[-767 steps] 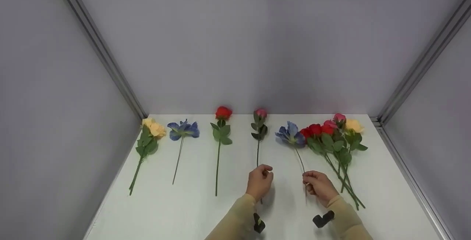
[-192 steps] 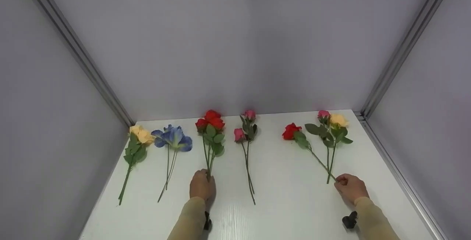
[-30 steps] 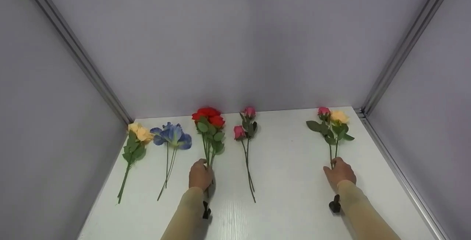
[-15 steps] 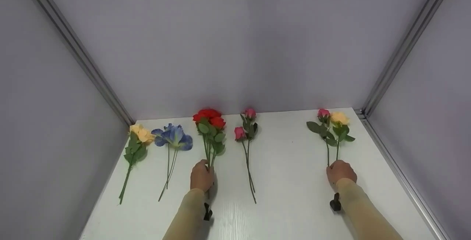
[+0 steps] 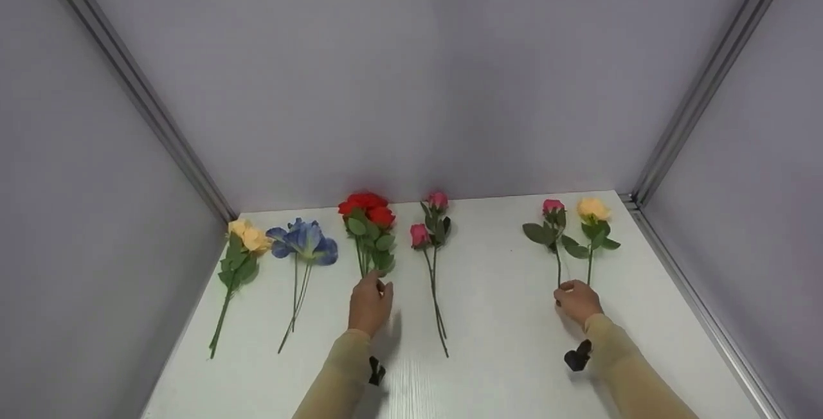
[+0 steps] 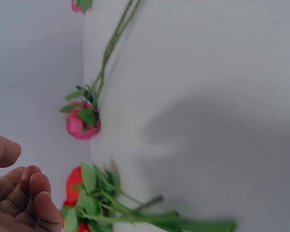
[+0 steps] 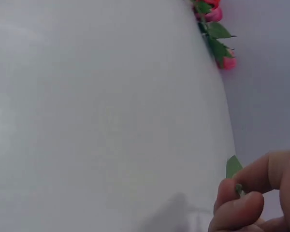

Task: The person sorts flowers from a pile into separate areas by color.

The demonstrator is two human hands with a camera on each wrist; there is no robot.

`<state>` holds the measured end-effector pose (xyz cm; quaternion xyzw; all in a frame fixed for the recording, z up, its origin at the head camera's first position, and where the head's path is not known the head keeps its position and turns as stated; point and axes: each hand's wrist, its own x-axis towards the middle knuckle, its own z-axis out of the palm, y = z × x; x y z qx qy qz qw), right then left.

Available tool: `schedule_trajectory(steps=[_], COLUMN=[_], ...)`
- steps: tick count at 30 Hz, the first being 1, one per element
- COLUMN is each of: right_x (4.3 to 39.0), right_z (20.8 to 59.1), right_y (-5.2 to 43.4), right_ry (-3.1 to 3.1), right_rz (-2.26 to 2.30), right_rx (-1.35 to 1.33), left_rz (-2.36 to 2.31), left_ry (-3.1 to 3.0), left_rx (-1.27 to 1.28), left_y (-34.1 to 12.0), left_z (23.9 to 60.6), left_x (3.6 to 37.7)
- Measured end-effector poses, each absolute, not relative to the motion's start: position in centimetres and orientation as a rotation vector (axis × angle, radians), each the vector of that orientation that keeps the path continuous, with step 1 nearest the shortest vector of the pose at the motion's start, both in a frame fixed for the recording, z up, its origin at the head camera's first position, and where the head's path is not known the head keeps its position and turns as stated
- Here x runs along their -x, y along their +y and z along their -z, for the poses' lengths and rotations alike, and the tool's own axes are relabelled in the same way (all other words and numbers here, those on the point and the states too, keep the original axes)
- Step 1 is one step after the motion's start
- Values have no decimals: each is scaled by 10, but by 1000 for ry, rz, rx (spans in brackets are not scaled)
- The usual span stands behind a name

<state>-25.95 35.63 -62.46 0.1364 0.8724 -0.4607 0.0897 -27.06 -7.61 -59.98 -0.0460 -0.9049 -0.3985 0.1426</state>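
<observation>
A white desk [image 5: 508, 316] fills the lower part of the head view, boxed in by grey walls [image 5: 411, 85] with metal corner rails. Flowers lie on it in separate groups, blooms toward the back wall.

The largest group is the bunch of red roses [image 5: 367, 213], left of centre. The left hand [image 5: 370, 300] rests over the lower part of their stems, fingers loosely bent; the left wrist view shows those fingers [image 6: 36, 195] curled with nothing between them, the red blooms and green stems lying just beside.

Right of the bunch lie two pink roses [image 5: 429, 226], stems side by side and well clear of both hands. Further left are the blue flowers [image 5: 302, 242], and at the far left a yellow rose [image 5: 247, 239] near the wall.

On the right side, a single pink rose [image 5: 551, 213] lies just beside another yellow rose [image 5: 593, 213], their stems apart. The right hand [image 5: 577, 300] pinches the pink rose's stem near its lower end; the right wrist view shows thumb and fingertips [image 7: 237, 205] closed on the thin green stem.
</observation>
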Motion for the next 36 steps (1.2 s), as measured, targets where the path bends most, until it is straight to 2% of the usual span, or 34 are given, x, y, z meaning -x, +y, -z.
schedule_trajectory(steps=[5,11,18,24,30,36], right_x=[257,246,229,217,205,197], right_z=[615,593,576,571,561,550], right_y=[338,309,271,239,214,211], right_ry=[2326,2258,2309,2363,2468,2481], right_rz=[1710,1870,1893,1840,1756,1709], right_rx=[-397,-300,-108,134,358,370], left_rz=[1200,1372,1532,1786,1861,1752], left_ry=[-2569,-2605,-2672,-2688,-2641,-2650], left_rx=[272,372,469,443,403,379], left_y=[-52,-22,15,44,52,47], left_z=[586,573,569,566,564,564], left_x=[263,258,251,246,238,241])
